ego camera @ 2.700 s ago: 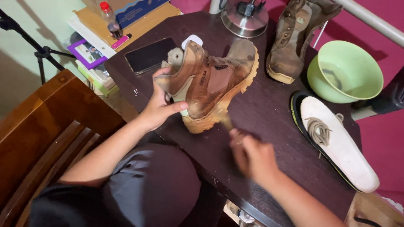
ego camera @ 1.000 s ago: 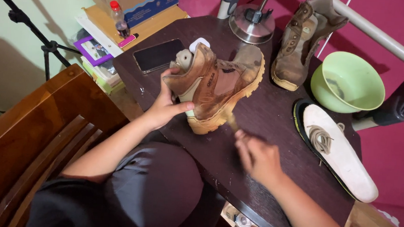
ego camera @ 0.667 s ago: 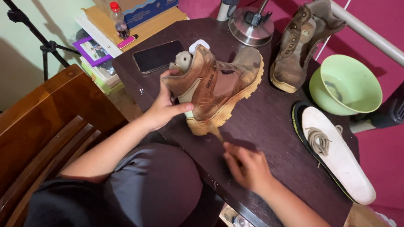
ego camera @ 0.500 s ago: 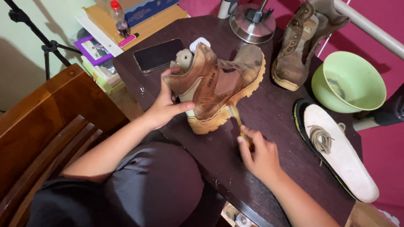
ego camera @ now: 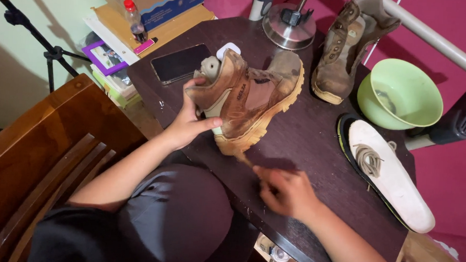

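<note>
Brown leather is showing on the boot (ego camera: 248, 102), which is lying tilted on its side on the dark tabletop (ego camera: 317, 146), its tan sole facing the person. The left hand (ego camera: 188, 124) is gripping the boot at its open ankle end, thumb pressing along the lower edge and fingers curling over the top of the collar, so this grip is closed on the boot. The right hand (ego camera: 285, 192) is hovering just below the boot's heel, blurred, its grip closed around a thin stick-like tool (ego camera: 243, 159) whose tip is touching the sole's edge; what kind of tool it is cannot be told.

Behind the boot, a black phone (ego camera: 181, 63) is lying flat, and a round metal lamp base (ego camera: 289, 30) is standing farther back. To the right of the boot, a second boot (ego camera: 349, 49) is leaning near the tabletop's far edge, with a green bowl (ego camera: 402, 94) beside it. Right of the boot and nearer the person, a white insole (ego camera: 390, 176) is lying with a coiled lace (ego camera: 368, 158) on top. Left of the boot, beyond the tabletop, a wooden chair (ego camera: 41, 147) is standing.
</note>
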